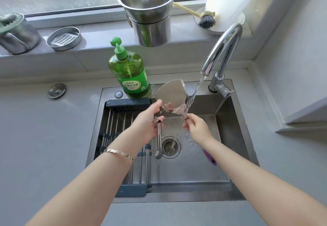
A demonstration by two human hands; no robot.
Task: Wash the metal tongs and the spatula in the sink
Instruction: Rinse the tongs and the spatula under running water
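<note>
The left hand [146, 121] grips the metal tongs [158, 141], which dangle below it; the right hand [196, 126] pinches the neck of the spatula [170, 94], its blade just beyond the 2 hands under the stream [194, 91] — wet tongs, loosely held, could slip and clatter into the sink [226, 112].

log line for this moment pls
step: rinsing spatula | left hand: holds tongs, touches spatula | right hand: grips spatula | faucet: running
</note>
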